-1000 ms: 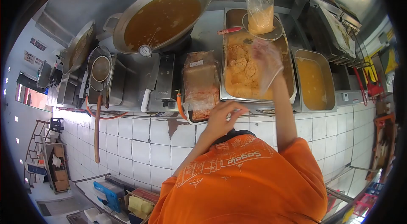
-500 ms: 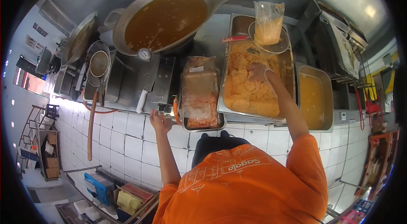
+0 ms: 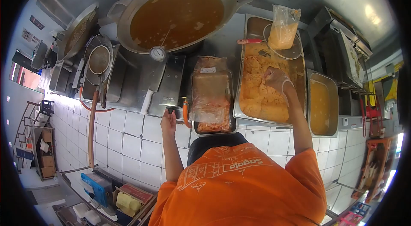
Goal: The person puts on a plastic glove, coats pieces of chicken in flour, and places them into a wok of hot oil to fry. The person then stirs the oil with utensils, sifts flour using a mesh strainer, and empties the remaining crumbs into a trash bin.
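Right hand (image 3: 274,77) down in the tray (image 3: 258,26) right of centre, fingers curled into the orange, crumbly coating (image 3: 256,100); cannot tell whether they close on a piece beneath or only on loose crumbs. Something pale rings the wrist, perhaps a thin glove cuff

Left hand (image 3: 168,120) at lower centre-left, fingertips pinched on the black knob (image 3: 171,109) at the front of the steel burner box (image 3: 173,81)

Near the left hand: orange hose (image 3: 186,112) to one side, white-handled knife (image 3: 147,101) to the other, lying flat on the surface (image 3: 133,70). Wide pan (image 3: 123,29) of brown liquid at upper centre, dial thermometer (image 3: 157,53) at its near rim

Above the right hand, a bag of powder (image 3: 284,34) stands on a round sieve (image 3: 296,57); red-handled tool (image 3: 250,41) across the tray's edge. Tub (image 3: 333,102) of yellow liquid on the right, packed meat (image 3: 210,97) at centre

Handling, my judgement: work the coating with loose fingers, lifting from below rather than pressing; keep the forearm off the tray rim. Turn the knob in small amounts, eyes on the dial, the sleeve clear of the hose
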Motion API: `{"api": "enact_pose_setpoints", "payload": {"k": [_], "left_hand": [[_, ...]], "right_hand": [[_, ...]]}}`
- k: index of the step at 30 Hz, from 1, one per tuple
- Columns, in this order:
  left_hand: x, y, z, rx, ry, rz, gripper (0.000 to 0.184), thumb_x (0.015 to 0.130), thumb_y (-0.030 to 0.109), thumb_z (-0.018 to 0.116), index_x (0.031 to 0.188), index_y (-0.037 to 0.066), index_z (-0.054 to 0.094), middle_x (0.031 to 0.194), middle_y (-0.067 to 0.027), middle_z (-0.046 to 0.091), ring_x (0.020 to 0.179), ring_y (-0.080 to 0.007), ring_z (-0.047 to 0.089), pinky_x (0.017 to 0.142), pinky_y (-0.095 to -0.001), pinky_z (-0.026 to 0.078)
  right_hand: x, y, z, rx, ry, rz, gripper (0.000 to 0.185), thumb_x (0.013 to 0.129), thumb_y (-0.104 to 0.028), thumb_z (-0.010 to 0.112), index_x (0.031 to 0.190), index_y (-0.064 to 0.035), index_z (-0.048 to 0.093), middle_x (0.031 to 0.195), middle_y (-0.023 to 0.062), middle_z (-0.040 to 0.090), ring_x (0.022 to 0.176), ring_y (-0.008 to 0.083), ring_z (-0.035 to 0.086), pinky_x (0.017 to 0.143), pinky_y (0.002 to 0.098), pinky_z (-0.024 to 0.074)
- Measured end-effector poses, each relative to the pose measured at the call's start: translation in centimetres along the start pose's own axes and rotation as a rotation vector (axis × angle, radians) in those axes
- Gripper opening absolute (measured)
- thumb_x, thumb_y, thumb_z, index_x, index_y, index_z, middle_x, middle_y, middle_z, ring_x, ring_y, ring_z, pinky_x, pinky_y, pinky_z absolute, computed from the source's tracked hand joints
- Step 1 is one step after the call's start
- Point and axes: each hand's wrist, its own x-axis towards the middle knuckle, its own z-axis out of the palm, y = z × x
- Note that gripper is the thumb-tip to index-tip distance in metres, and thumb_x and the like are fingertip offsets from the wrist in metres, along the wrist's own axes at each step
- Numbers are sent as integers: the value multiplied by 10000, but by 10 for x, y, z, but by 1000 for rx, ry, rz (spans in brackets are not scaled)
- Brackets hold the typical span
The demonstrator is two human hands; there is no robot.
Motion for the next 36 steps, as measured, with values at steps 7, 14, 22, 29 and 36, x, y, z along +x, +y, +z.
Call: {"api": "enact_pose_setpoints", "payload": {"k": [7,14,22,29,36], "left_hand": [[4,7,-3,-17,-36,-93,245,853,152,599,1008,-25,532,886,-103,564,861,-188,594,664,-169,537],[-8,-1,-1,88,56,-11,334,870,258,562,1095,13,518,1012,-107,556,864,-173,590,662,-196,518],[-19,-48,-73,140,212,52,425,912,411,359,1207,136,491,1140,-47,559,964,-171,551,755,-269,444],[-35,-114,-166,468,315,-105,471,931,392,307,1196,42,478,1055,-136,601,780,-212,617,559,-295,455],[-63,-153,-211,804,243,-307,489,924,442,290,1168,95,534,966,-102,647,680,-198,590,544,-300,438]], "right_hand": [[70,-28,64,-572,-59,-138,329,710,-137,598,1027,-53,594,1080,171,567,996,324,550,830,397,456],[33,-55,33,-705,-383,-134,383,735,-181,584,1100,-66,580,1156,166,544,1010,310,566,850,415,464],[11,19,31,-388,184,-292,519,733,-273,624,1210,-115,493,1200,115,487,1171,285,410,984,401,356],[-6,17,48,-277,223,-97,481,772,-256,581,1219,-116,469,1184,131,465,1133,293,439,945,386,394],[18,31,39,-168,190,-121,244,756,-230,596,946,-76,595,1026,121,544,1005,271,520,878,341,426]]}}
